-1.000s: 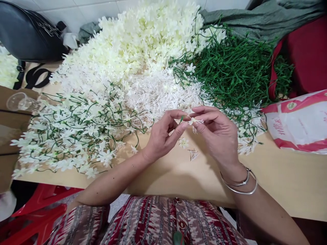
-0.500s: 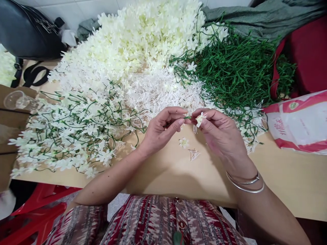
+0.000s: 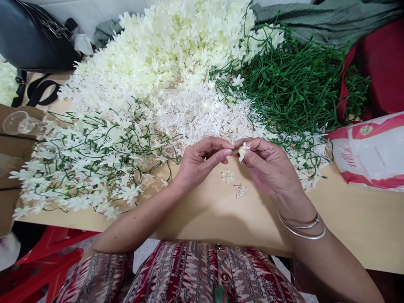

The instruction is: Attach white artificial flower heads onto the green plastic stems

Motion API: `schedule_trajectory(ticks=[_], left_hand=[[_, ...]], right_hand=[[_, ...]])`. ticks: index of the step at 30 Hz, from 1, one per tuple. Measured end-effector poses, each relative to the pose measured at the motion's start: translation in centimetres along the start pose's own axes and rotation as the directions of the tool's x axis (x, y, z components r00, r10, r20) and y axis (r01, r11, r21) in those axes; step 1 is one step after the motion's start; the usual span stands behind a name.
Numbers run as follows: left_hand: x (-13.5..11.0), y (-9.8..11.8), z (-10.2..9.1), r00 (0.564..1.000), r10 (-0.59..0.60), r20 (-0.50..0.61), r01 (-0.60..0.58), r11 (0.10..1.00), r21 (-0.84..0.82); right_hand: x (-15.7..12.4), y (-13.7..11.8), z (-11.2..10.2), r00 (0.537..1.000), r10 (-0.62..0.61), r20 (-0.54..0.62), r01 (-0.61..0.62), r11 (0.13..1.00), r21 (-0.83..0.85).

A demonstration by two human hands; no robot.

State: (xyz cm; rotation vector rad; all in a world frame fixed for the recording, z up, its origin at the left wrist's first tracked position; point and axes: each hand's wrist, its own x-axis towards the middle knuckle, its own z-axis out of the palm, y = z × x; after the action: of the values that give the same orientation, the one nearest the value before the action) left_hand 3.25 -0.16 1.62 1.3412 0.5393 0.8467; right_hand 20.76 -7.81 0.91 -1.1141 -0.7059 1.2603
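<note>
My left hand (image 3: 198, 164) pinches the tip of a thin green stem (image 3: 235, 150) between thumb and forefinger. My right hand (image 3: 268, 166) pinches a small cream flower (image 3: 242, 150) and presses it against that stem tip. Both hands hover just above the wooden table (image 3: 347, 219), in front of a heap of white stamen pieces (image 3: 202, 113). One loose cream flower (image 3: 227, 176) and a small white stamen piece (image 3: 240, 190) lie on the table right under my hands.
A big pile of cream petals (image 3: 176, 46) fills the back. Bare green stems (image 3: 293, 84) are heaped at the right, finished flower sprays (image 3: 85, 164) at the left. A red-and-white bag (image 3: 369, 151) lies at the right, a black bag (image 3: 31, 35) at the back left.
My hands have come closer together. The cream flower in my right fingers has turned and moved onto the green stem tip held by my left hand.
</note>
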Motion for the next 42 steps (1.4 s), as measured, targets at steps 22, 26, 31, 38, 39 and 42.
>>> schedule_trajectory(ticks=[22, 26, 31, 38, 39, 42], left_hand=[[-0.2, -2.1, 0.1, 0.992, -0.124, -0.004, 0.123, 0.99, -0.068], [-0.3, -2.3, 0.3, 0.989, -0.145, 0.035, 0.148, 0.982, -0.113], [-0.1, -2.0, 0.5, 0.983, -0.178, 0.037, 0.181, 0.97, -0.163], [0.0, -2.4, 0.4, 0.984, -0.169, 0.052, 0.175, 0.969, -0.177], [0.0, -2.4, 0.4, 0.985, -0.166, 0.051, 0.172, 0.972, -0.161], [-0.1, -2.6, 0.4, 0.987, -0.156, 0.038, 0.159, 0.979, -0.129]], right_hand=[[0.2, 1.9, 0.7, 0.977, -0.206, -0.059, 0.193, 0.964, -0.184], [0.3, 1.6, 0.7, 0.984, -0.164, -0.072, 0.153, 0.978, -0.145], [0.5, 1.1, 0.2, 0.997, -0.071, -0.032, 0.068, 0.995, -0.069], [0.5, 0.7, -0.7, 0.999, -0.031, 0.005, 0.032, 0.984, -0.173], [0.5, 0.8, -0.7, 1.0, -0.027, -0.001, 0.027, 0.984, -0.175], [0.4, 1.0, -0.5, 0.999, -0.031, -0.007, 0.029, 0.983, -0.183]])
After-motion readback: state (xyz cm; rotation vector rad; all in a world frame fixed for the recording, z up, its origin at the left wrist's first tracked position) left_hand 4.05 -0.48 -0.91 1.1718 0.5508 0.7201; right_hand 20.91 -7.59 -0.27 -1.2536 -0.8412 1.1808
